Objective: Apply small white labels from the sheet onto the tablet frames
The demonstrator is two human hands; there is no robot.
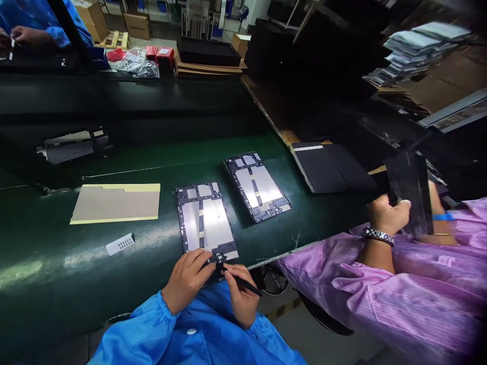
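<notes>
Opened tablet (217, 223) lies face-up on the green bench (148, 253), near a second tablet (259, 185). The left hand (187, 280) is loosely curled, fingertips resting on its lower edge; whether they pinch anything, I cannot tell. Just beside it, the right hand (242, 299) grips a black pen-like tool (248, 286), pointed at that edge.

The green bench (190, 162) carries two opened tablets (215, 220) (268, 183) — plus a striped sheet (116, 205).
</notes>
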